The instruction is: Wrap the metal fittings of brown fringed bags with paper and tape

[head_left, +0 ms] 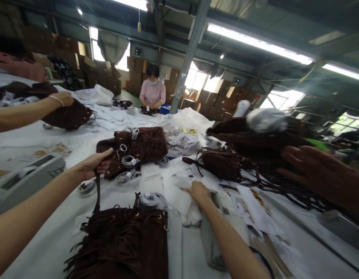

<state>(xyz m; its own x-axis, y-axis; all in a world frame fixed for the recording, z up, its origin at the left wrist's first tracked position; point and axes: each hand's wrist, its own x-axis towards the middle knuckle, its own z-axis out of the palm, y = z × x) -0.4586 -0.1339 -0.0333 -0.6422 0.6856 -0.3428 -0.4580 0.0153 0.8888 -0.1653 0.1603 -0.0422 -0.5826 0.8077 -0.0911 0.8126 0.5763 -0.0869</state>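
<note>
A dark brown fringed suede bag (124, 240) lies on the white table right in front of me. My left hand (94, 164) is closed on its thin brown strap (97, 192), which runs down to the bag. My right hand (198, 192) rests, fingers curled, on a sheet of white wrapping paper (176, 195) beside a roll of tape (149, 200); whether it grips the sheet I cannot tell. A second fringed bag (138, 145) lies further back in the middle.
Another person's hand (321, 174) reaches in from the right by a pile of brown bags (255, 135). A co-worker's arm (28, 110) at left touches a bag. A tape dispenser (25, 176) sits at left. A person (152, 93) works at the far end. Cardboard boxes (214, 102) line the back.
</note>
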